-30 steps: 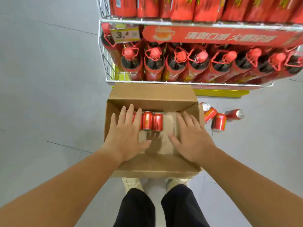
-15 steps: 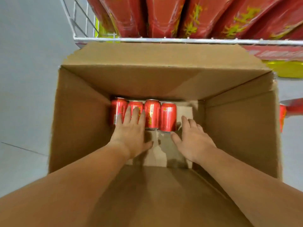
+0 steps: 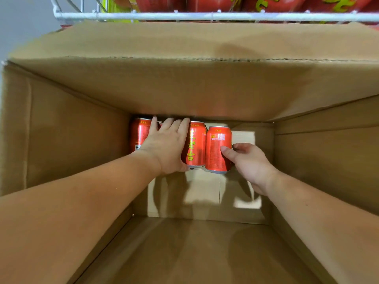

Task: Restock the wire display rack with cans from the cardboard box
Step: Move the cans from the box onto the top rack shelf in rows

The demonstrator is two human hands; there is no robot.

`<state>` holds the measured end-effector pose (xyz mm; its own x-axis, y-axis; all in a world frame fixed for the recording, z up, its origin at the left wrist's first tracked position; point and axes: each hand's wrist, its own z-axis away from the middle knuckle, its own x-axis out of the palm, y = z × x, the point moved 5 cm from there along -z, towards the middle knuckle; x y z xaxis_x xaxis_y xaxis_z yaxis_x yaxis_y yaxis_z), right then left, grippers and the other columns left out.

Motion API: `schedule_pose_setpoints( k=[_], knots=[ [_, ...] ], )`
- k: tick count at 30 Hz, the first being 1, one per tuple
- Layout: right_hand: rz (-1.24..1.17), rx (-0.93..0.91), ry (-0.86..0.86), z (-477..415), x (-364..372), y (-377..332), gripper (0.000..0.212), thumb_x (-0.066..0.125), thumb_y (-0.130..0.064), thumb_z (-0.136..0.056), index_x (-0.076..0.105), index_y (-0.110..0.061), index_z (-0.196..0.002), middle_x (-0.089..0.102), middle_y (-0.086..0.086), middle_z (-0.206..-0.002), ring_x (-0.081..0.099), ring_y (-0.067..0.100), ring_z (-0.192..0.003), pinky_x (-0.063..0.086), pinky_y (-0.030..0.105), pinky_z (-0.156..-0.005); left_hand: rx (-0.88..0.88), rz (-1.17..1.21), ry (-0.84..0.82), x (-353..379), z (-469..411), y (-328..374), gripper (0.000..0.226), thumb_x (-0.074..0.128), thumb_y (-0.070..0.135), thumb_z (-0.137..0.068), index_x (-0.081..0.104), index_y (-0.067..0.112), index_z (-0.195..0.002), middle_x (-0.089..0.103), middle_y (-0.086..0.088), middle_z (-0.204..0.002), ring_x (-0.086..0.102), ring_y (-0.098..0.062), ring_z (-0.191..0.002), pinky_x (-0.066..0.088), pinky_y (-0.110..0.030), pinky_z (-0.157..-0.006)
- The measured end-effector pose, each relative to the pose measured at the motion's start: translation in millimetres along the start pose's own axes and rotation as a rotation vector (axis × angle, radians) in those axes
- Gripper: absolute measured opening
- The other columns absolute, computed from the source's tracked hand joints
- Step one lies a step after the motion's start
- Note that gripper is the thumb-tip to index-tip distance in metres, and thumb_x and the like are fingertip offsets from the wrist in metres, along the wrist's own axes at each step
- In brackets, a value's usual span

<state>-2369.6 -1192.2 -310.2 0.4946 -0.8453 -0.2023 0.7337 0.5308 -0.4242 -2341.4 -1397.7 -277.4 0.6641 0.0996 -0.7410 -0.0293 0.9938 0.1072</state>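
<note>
While deep inside cardboard box (image 3: 61, 140): left grip (image 3: 164, 146) laid flat, fingers straight, across cans (image 3: 195, 144) along box's far wall, clasping nothing that shows. Right grip (image 3: 249, 160) pinching end can (image 3: 218, 148) nearest box's right wall, thumb on upper face, fingers curled round its outer side. Four in row, lying on sides on box floor. Probably full: dense, rigid, smooth, apt to roll or slip; thin walls dent if dropped. Best taken round mid-body, thumb opposite fingers. Wire display rack (image 3: 205, 16) just beyond box's far flap.

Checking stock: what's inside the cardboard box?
Three red drink cans show, the rightmost red can gripped by the right hand. The left hand covers the spot between the other two.
</note>
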Motion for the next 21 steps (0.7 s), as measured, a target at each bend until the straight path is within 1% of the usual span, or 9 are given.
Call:
schedule_pose_setpoints(
  k=[2, 4, 8, 11, 13, 16, 18, 19, 21],
  knots=[
    [-0.085, 0.036, -0.015, -5.0, 2.4, 6.6, 0.065, 0.079, -0.040, -0.082, 0.056, -0.008, -0.134, 0.068, 0.005, -0.121, 0.065, 0.021, -0.111, 0.046, 0.039, -0.106, -0.002, 0.026, -0.032, -0.6, -3.1, 0.5, 0.129, 0.075, 0.069, -0.069, 0.003, 0.011, -0.157, 0.029, -0.006, -0.157, 0.020, -0.027, -0.149, 0.007, -0.059, -0.123],
    [-0.103, 0.045, -0.036, -6.9, 4.5, 8.1, 0.048, 0.081, -0.038, -0.080, 0.066, -0.009, -0.115, 0.074, 0.006, -0.108, 0.069, 0.023, -0.104, 0.048, 0.044, -0.104, -0.006, 0.041, -0.062, -1.7, -5.3, 1.8, 0.130, 0.077, 0.067, -0.067, 0.003, 0.010, -0.157, 0.030, -0.007, -0.155, 0.020, -0.028, -0.148, 0.007, -0.059, -0.123],
    [-0.115, 0.036, 0.009, -5.0, 5.0, 10.1, 0.038, 0.086, -0.033, -0.075, 0.061, -0.012, -0.095, 0.073, 0.010, -0.102, 0.069, 0.031, -0.102, 0.051, 0.048, -0.098, 0.013, 0.070, -0.091, -1.0, -9.3, 6.3, 0.126, 0.082, 0.066, -0.061, 0.012, 0.014, -0.151, 0.034, -0.006, -0.149, 0.024, -0.029, -0.144, 0.007, -0.061, -0.122],
    [-0.095, 0.007, 0.052, 0.1, 5.2, 9.7, 0.041, 0.085, -0.030, -0.078, 0.057, -0.010, -0.099, 0.070, 0.008, -0.100, 0.068, 0.025, -0.093, 0.055, 0.038, -0.082, 0.031, 0.079, -0.085, 0.7, -9.6, 8.4, 0.124, 0.080, 0.067, -0.060, 0.011, 0.015, -0.150, 0.033, -0.005, -0.151, 0.022, -0.028, -0.146, 0.005, -0.063, -0.121],
    [-0.122, -0.014, 0.086, 3.8, 6.6, 9.6, 0.040, 0.085, -0.026, -0.079, 0.058, -0.010, -0.104, 0.068, 0.004, -0.096, 0.067, 0.019, -0.086, 0.050, 0.028, -0.070, 0.042, 0.089, -0.060, 2.4, -6.5, 8.9, 0.124, 0.077, 0.070, -0.062, 0.010, 0.016, -0.151, 0.032, -0.005, -0.153, 0.017, -0.028, -0.149, 0.000, -0.062, -0.121],
    [-0.124, -0.060, 0.139, 10.1, 3.0, 11.1, 0.036, 0.083, -0.024, -0.081, 0.060, -0.015, -0.108, 0.070, 0.000, -0.097, 0.069, 0.018, -0.090, 0.055, 0.030, -0.078, 0.094, 0.052, -0.014, 7.8, -1.2, 15.0, 0.124, 0.074, 0.067, -0.070, 0.001, 0.014, -0.155, 0.023, -0.009, -0.161, 0.000, -0.031, -0.154, -0.013, -0.057, -0.121],
    [-0.062, -0.093, 0.183, 16.6, -7.7, 8.4, 0.031, 0.079, -0.027, -0.085, 0.058, -0.022, -0.107, 0.068, -0.006, -0.095, 0.067, 0.016, -0.092, 0.056, 0.035, -0.087, 0.156, 0.028, -0.005, 11.1, 2.1, 25.9, 0.122, 0.073, 0.058, -0.077, -0.009, 0.014, -0.157, 0.010, -0.009, -0.166, -0.010, -0.028, -0.155, -0.017, -0.047, -0.122],
    [-0.038, -0.111, 0.202, 20.1, -14.9, 7.0, 0.030, 0.077, -0.028, -0.087, 0.054, -0.027, -0.107, 0.063, -0.011, -0.092, 0.064, 0.015, -0.092, 0.054, 0.034, -0.088, 0.170, 0.055, -0.022, 12.6, 3.6, 32.5, 0.121, 0.074, 0.050, -0.080, -0.013, 0.015, -0.158, 0.004, -0.007, -0.167, -0.011, -0.026, -0.155, -0.014, -0.041, -0.123],
    [-0.025, -0.127, 0.231, 24.7, -29.0, 6.5, 0.033, 0.073, -0.029, -0.090, 0.050, -0.031, -0.114, 0.056, -0.016, -0.088, 0.059, 0.014, -0.092, 0.048, 0.029, -0.081, 0.154, 0.203, -0.069, 17.1, 6.1, 46.1, 0.120, 0.075, 0.030, -0.083, -0.018, 0.019, -0.158, -0.007, 0.002, -0.168, -0.001, -0.023, -0.154, 0.006, -0.036, -0.125]
  ],
)
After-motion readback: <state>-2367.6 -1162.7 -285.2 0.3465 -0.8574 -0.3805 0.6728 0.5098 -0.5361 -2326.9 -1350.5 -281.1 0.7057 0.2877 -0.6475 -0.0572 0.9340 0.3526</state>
